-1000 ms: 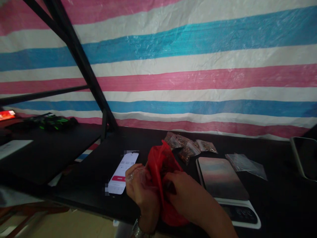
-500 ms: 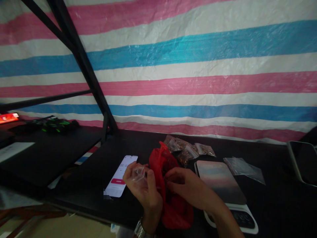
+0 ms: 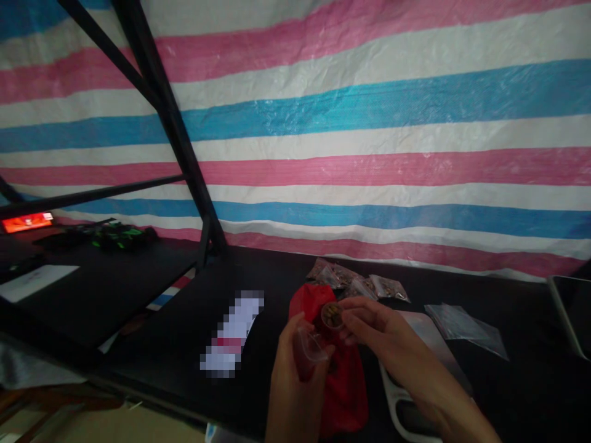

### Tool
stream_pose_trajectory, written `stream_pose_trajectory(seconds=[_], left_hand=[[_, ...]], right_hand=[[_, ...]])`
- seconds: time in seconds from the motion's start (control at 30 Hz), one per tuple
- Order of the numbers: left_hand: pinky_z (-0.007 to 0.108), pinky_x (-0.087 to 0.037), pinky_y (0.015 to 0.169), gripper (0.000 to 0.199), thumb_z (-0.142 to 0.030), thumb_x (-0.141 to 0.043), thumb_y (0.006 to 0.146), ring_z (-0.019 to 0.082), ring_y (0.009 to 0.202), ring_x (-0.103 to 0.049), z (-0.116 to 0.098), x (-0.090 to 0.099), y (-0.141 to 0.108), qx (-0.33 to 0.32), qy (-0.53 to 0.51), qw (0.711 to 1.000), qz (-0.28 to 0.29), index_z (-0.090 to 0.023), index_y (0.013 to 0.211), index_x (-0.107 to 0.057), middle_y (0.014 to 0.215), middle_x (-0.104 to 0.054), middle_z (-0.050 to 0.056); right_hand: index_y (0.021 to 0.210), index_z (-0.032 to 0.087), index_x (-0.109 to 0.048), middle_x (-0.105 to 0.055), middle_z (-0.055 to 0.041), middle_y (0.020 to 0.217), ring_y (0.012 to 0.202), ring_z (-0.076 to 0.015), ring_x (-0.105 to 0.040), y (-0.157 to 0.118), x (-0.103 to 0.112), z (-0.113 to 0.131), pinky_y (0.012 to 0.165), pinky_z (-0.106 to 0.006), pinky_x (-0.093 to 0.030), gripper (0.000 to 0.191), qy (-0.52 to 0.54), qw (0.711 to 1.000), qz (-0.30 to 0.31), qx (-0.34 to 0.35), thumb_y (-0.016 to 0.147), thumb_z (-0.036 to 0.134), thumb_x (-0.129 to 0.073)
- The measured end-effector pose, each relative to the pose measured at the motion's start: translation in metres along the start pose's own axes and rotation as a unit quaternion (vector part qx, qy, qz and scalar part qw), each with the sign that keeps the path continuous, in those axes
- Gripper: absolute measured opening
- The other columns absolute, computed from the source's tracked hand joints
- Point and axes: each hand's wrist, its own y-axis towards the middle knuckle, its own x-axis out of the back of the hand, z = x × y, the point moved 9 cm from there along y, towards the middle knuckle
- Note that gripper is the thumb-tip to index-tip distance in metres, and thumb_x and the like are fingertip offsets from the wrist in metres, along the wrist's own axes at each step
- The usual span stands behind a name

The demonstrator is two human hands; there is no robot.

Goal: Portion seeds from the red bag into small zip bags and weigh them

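Between the fingers of my right hand [image 3: 369, 323] is a small round cup [image 3: 332, 315] filled with brownish bits, held over the red bag [image 3: 346, 394]. My left hand [image 3: 298, 363] is wrapped round a clear plastic bag [image 3: 311, 344], whose mouth faces the cup, and it touches the red bag's left side. Under my right forearm lies a white kitchen scale [image 3: 392, 394], partly hidden. Several filled clear packets [image 3: 390, 288] lie behind the red bag. Flat clear bags [image 3: 466, 326] rest to the right of the scale.
A phone [image 3: 235, 332], blurred out, lies left of my hands on the black table [image 3: 175, 363]. A dark-screened device [image 3: 572, 314] stands at the right edge. Farther left are a black frame post [image 3: 178, 141], a green-and-black object [image 3: 120, 235] and a white sheet [image 3: 37, 282].
My right hand has come up out of the red bag with the filled cup. My left hand has turned upright and moved right with the clear bag. The view has shifted slightly.
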Motion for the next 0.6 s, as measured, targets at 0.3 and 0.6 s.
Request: stream_pose_trajectory(seconds=[0.3,0.6], left_hand=[[0.052,-0.054,0.111,0.063,-0.044,-0.078,0.087,0.035,0.138,-0.062,0.012,-0.004,0.009,0.015,-0.042,0.997,0.055,-0.024,0.143,-0.059,0.145,-0.067,0.016],[0.050,-0.057,0.096,0.059,-0.044,-0.072,0.093,0.032,0.117,-0.066,0.004,-0.011,0.000,-0.026,-0.050,0.998,0.030,-0.023,0.145,-0.053,0.130,-0.060,0.015]], right_hand=[[0.104,0.028,-0.076,-0.080,-0.0014,0.105,0.095,-0.0222,-0.075,-0.012,-0.031,0.023,0.088,-0.035,-0.057,0.027,-0.239,0.968,-0.036,0.066,0.082,0.013,-0.069],[0.112,0.032,-0.075,-0.080,0.0004,0.117,0.108,-0.0210,-0.077,-0.020,-0.051,0.029,0.095,-0.032,-0.055,0.038,-0.305,0.947,-0.008,0.101,0.088,0.007,-0.060]])
